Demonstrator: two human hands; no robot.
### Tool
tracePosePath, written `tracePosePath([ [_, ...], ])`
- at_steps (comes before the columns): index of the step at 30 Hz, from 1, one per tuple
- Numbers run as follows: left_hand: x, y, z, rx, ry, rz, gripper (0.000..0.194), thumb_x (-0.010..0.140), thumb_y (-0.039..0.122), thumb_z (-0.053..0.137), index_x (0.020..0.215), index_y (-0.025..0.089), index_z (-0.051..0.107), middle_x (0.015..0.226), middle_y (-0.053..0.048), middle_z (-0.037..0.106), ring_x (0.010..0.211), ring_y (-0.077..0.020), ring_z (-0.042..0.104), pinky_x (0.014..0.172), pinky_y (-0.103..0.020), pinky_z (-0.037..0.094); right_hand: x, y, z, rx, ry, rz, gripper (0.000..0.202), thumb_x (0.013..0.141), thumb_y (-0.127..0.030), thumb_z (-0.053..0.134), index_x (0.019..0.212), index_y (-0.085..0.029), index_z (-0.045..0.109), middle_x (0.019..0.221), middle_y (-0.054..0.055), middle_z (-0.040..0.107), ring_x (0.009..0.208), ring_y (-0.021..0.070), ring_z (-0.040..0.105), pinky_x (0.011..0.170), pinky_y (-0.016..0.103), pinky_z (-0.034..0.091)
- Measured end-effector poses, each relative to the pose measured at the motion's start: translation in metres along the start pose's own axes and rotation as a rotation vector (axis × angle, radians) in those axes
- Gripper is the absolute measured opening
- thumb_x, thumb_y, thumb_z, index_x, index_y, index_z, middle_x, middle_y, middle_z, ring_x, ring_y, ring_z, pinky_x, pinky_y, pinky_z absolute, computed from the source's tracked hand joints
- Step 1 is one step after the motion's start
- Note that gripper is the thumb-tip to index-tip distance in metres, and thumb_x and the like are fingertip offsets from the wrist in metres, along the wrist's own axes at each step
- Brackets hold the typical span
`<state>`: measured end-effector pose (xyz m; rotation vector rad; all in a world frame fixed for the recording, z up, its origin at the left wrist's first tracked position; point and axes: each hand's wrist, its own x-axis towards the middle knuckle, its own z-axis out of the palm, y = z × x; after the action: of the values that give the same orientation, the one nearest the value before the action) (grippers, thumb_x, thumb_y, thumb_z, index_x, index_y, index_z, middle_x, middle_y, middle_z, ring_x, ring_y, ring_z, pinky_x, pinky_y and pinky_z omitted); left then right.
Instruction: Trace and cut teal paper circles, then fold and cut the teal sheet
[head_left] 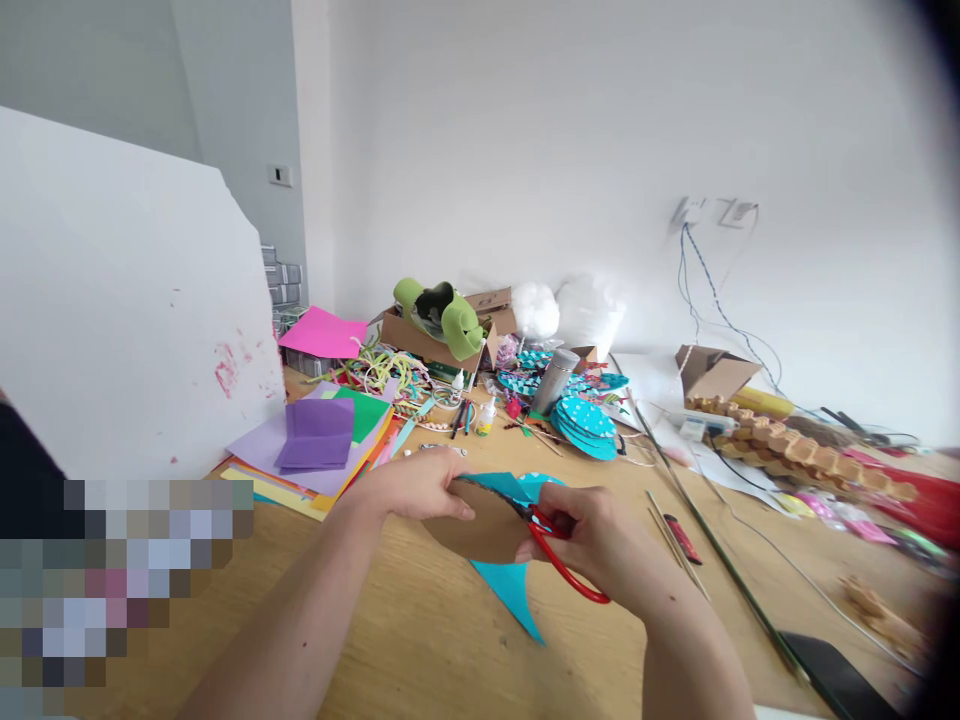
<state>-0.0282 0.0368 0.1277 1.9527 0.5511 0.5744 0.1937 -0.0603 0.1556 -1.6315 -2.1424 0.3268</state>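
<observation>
My left hand (426,484) is closed on the left edge of a brown cardboard disc (484,525), thumb on top. Turquoise paper (511,592) shows behind the disc, with a pointed flap hanging below it and more along its upper edge. In my right hand (596,530) is a pair of scissors with red handles (576,578), held at the disc's right edge. Their blades are mostly hidden by the paper and my fingers. Part of a white-dotted turquoise piece (541,482) shows just behind the disc.
Stacked turquoise dotted discs (585,428) and a silver can (555,380) lie beyond my hands. Coloured paper sheets (315,440) are at left, below a large white board (135,300). A long thin stick (712,530), a red cutter (683,540) and egg-carton strips (802,450) occupy the right.
</observation>
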Motion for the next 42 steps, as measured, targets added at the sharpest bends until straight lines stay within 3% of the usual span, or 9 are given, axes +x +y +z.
tracePosePath([
  [2, 0.001, 0.002, -0.002, 0.079, -0.006, -0.016, 0.041, 0.064, 0.027, 0.077, 0.104, 0.027, 0.071, 0.104, -0.001, 0.073, 0.101, -0.0282, 0.063, 0.087, -0.035, 0.046, 0.000, 0.000, -0.002, 0.017, 0.025, -0.007, 0.041, 0.073, -0.053, 0.068, 0.059, -0.020, 0.047, 0.051, -0.005, 0.041, 0.051, 0.0098, 0.029, 0.044, 0.022, 0.024],
  [7, -0.003, 0.007, -0.013, 0.128, 0.131, -0.082, 0.067, 0.058, 0.037, 0.083, 0.121, 0.023, 0.063, 0.126, -0.010, 0.063, 0.115, -0.0315, 0.057, 0.092, -0.037, 0.044, -0.001, 0.003, -0.008, 0.129, 0.084, 0.029, 0.044, 0.071, -0.055, 0.069, 0.058, -0.019, 0.046, 0.051, -0.005, 0.042, 0.051, 0.0092, 0.031, 0.045, 0.021, 0.026],
  [12, -0.006, 0.005, -0.020, -0.240, 0.136, -0.128, 0.054, 0.061, 0.034, 0.082, 0.111, 0.019, 0.067, 0.102, -0.006, 0.073, 0.094, -0.0254, 0.065, 0.080, -0.035, 0.049, 0.000, 0.011, -0.009, 0.323, 0.222, 0.105, 0.051, 0.063, -0.061, 0.073, 0.057, -0.019, 0.045, 0.050, -0.005, 0.039, 0.048, 0.0085, 0.031, 0.042, 0.021, 0.024],
  [17, -0.002, -0.002, -0.016, -0.440, 0.223, -0.033, 0.044, 0.065, 0.036, 0.080, 0.103, 0.017, 0.071, 0.097, -0.007, 0.074, 0.090, -0.0223, 0.065, 0.083, -0.034, 0.047, 0.003, 0.014, -0.008, 0.442, 0.199, 0.154, 0.056, 0.058, -0.067, 0.075, 0.059, -0.019, 0.045, 0.050, -0.006, 0.039, 0.047, 0.0083, 0.033, 0.040, 0.021, 0.024],
  [27, -0.002, -0.001, -0.013, -0.479, 0.127, -0.009, 0.045, 0.072, 0.031, 0.077, 0.114, 0.020, 0.067, 0.101, -0.006, 0.074, 0.092, -0.0216, 0.066, 0.085, -0.035, 0.047, -0.001, 0.014, -0.011, 0.332, 0.192, 0.082, 0.052, 0.066, -0.065, 0.070, 0.062, -0.019, 0.047, 0.054, -0.006, 0.038, 0.053, 0.0089, 0.030, 0.044, 0.021, 0.024],
  [42, -0.004, 0.003, -0.014, -0.469, 0.144, -0.026, 0.043, 0.069, 0.030, 0.078, 0.109, 0.018, 0.068, 0.099, -0.005, 0.074, 0.093, -0.0215, 0.065, 0.084, -0.034, 0.046, 0.000, 0.012, -0.009, 0.332, 0.220, 0.085, 0.053, 0.066, -0.065, 0.070, 0.059, -0.019, 0.044, 0.052, -0.006, 0.037, 0.050, 0.0083, 0.030, 0.042, 0.021, 0.024],
])
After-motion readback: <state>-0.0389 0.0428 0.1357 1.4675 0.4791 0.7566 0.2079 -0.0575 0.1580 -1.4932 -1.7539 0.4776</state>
